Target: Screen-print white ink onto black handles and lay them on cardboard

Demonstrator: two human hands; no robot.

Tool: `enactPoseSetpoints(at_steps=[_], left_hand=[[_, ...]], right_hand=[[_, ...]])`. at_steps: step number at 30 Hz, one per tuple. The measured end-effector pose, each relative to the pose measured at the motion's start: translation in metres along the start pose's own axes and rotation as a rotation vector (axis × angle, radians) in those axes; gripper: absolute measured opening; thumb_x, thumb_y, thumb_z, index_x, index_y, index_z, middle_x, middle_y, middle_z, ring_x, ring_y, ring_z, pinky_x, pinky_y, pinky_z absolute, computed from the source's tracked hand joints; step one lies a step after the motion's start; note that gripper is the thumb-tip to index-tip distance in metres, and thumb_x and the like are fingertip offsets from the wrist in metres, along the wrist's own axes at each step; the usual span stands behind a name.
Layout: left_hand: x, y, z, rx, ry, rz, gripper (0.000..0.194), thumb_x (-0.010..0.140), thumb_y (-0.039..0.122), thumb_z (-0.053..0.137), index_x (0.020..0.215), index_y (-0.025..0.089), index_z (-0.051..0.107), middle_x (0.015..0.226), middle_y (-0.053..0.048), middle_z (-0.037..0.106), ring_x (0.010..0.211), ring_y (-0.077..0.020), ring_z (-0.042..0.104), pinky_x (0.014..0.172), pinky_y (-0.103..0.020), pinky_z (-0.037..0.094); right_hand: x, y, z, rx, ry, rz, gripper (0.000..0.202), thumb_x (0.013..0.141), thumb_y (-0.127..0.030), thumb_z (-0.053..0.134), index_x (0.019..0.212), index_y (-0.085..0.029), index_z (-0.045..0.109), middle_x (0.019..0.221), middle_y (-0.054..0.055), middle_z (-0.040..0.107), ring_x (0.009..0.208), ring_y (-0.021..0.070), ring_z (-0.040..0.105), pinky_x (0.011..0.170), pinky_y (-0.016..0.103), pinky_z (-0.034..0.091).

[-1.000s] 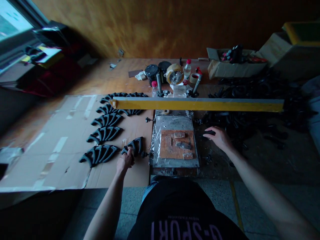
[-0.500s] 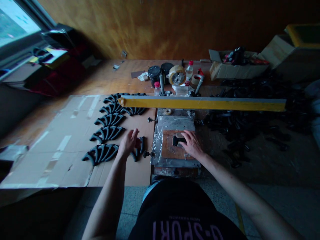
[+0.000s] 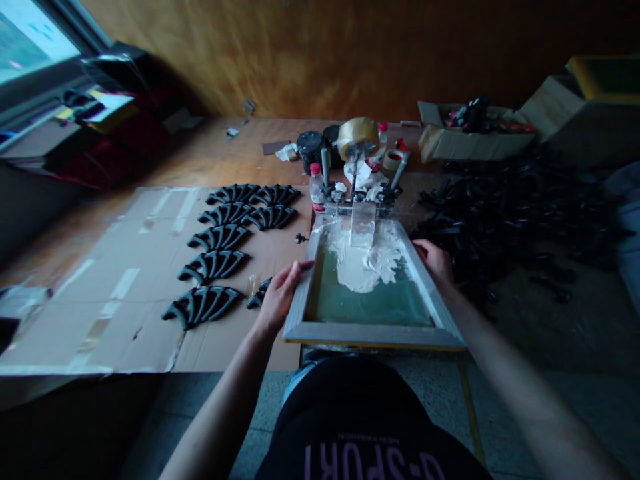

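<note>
A screen printing frame point(image 3: 373, 333) with green mesh lies lowered in front of me, its far end at the hinge clamps. Thick white ink point(image 3: 357, 270) is smeared over the far half of the mesh. A pale flat squeegee point(image 3: 363, 223) rests at the ink's far edge. My left hand point(image 3: 281, 293) is closed on the frame's left side, and my right hand point(image 3: 436, 262) grips its right side; some fingers are hidden. The printing base and the black piece seen on it earlier are covered by the frame.
Rows of black curved handle-like parts point(image 3: 213, 267) lie on cardboard point(image 3: 120, 267) to the left. A dark heap of similar parts point(image 3: 505, 213) is on the right. Behind the frame stand a bottle point(image 3: 317, 190), black tubs point(image 3: 309, 148), a tape roll point(image 3: 358, 138) and an open carton point(image 3: 475, 137).
The frame has swung down from its raised position over the base. My hands have moved from the black pieces to the frame's two sides.
</note>
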State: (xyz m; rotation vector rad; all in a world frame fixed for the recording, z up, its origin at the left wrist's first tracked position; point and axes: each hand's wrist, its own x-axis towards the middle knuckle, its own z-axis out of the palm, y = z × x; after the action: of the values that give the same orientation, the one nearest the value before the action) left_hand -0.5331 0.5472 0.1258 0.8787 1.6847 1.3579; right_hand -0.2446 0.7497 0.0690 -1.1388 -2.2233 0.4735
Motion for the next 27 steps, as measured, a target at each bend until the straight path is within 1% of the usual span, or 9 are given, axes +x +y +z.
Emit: enactPoseSetpoints(at_steps=[4, 6, 9, 12, 16, 18, 20, 23, 27], left_hand=[[-0.004, -0.06, 0.004, 0.085, -0.019, -0.166, 0.07, 0.082, 0.052, 0.062, 0.143, 0.02, 0.048, 0.08, -0.003, 0.07, 0.068, -0.0168, 0.064, 0.06, -0.025, 0.049], [0.002, -0.084, 0.009, 0.139, 0.008, -0.181, 0.071, 0.081, 0.05, 0.063, 0.144, 0.022, 0.046, 0.082, -0.004, 0.071, 0.072, -0.0184, 0.066, 0.064, -0.027, 0.051], [0.011, -0.105, 0.011, 0.202, 0.042, -0.181, 0.064, 0.08, 0.049, 0.064, 0.137, 0.023, 0.054, 0.088, -0.005, 0.073, 0.082, -0.0217, 0.068, 0.072, -0.031, 0.053], [0.014, -0.111, 0.009, 0.206, 0.048, -0.189, 0.058, 0.08, 0.05, 0.063, 0.131, 0.022, 0.059, 0.093, -0.007, 0.074, 0.089, -0.0238, 0.068, 0.077, -0.032, 0.053], [0.012, -0.112, 0.008, 0.222, 0.043, -0.193, 0.056, 0.08, 0.052, 0.061, 0.128, 0.022, 0.061, 0.1, -0.007, 0.073, 0.094, -0.0241, 0.068, 0.083, -0.032, 0.052], [0.012, -0.113, 0.008, 0.237, 0.041, -0.189, 0.057, 0.081, 0.054, 0.059, 0.127, 0.021, 0.061, 0.102, -0.007, 0.073, 0.097, -0.0243, 0.067, 0.086, -0.033, 0.051], [0.012, -0.114, 0.008, 0.238, 0.032, -0.19, 0.058, 0.082, 0.056, 0.057, 0.127, 0.019, 0.061, 0.105, -0.008, 0.072, 0.099, -0.0245, 0.066, 0.086, -0.033, 0.05], [0.012, -0.116, 0.007, 0.216, 0.006, -0.183, 0.061, 0.083, 0.058, 0.055, 0.129, 0.018, 0.06, 0.108, -0.009, 0.071, 0.099, -0.0238, 0.065, 0.085, -0.032, 0.051], [0.013, -0.119, 0.007, 0.204, 0.001, -0.181, 0.065, 0.083, 0.061, 0.054, 0.131, 0.018, 0.058, 0.103, -0.01, 0.071, 0.089, -0.022, 0.067, 0.076, -0.03, 0.052]], right_hand=[[0.042, -0.04, 0.008, -0.134, 0.111, -0.17, 0.046, 0.083, -0.031, 0.065, 0.127, -0.017, 0.059, 0.135, 0.015, 0.052, 0.122, 0.032, 0.049, 0.1, 0.05, 0.045], [0.052, -0.066, 0.026, -0.232, -0.024, -0.245, 0.044, 0.078, -0.027, 0.072, 0.119, -0.017, 0.061, 0.127, 0.014, 0.058, 0.117, 0.0311, 0.052, 0.097, 0.046, 0.046], [0.043, -0.085, 0.05, -0.326, -0.311, -0.246, 0.016, 0.08, -0.02, 0.069, 0.095, -0.016, 0.065, 0.098, 0.01, 0.068, 0.095, 0.0244, 0.061, 0.083, 0.035, 0.048], [0.012, -0.08, 0.054, -0.35, -0.407, -0.35, 0.01, 0.086, -0.013, 0.056, 0.086, -0.017, 0.065, 0.088, 0.007, 0.068, 0.086, 0.0204, 0.061, 0.074, 0.03, 0.046], [-0.021, -0.067, 0.033, -0.253, -0.522, -0.621, 0.025, 0.081, -0.002, 0.049, 0.087, -0.019, 0.066, 0.088, 0.005, 0.068, 0.083, 0.0176, 0.061, 0.069, 0.026, 0.043], [-0.021, -0.066, 0.023, -0.203, -0.59, -0.656, 0.022, 0.077, -0.003, 0.053, 0.084, -0.021, 0.066, 0.085, 0.002, 0.067, 0.079, 0.0163, 0.061, 0.066, 0.025, 0.042], [-0.015, -0.069, 0.021, -0.187, -0.564, -0.593, 0.016, 0.078, -0.008, 0.059, 0.08, -0.022, 0.066, 0.08, 0.0, 0.067, 0.076, 0.016, 0.061, 0.064, 0.025, 0.042], [-0.017, -0.072, 0.032, -0.185, -0.395, -0.509, 0.017, 0.081, -0.009, 0.058, 0.087, -0.021, 0.068, 0.087, 0.002, 0.069, 0.084, 0.0181, 0.062, 0.07, 0.027, 0.046], [-0.042, -0.064, 0.045, -0.113, -0.367, -0.619, 0.031, 0.08, -0.002, 0.054, 0.1, -0.02, 0.069, 0.105, 0.006, 0.07, 0.093, 0.0191, 0.064, 0.078, 0.029, 0.049]])
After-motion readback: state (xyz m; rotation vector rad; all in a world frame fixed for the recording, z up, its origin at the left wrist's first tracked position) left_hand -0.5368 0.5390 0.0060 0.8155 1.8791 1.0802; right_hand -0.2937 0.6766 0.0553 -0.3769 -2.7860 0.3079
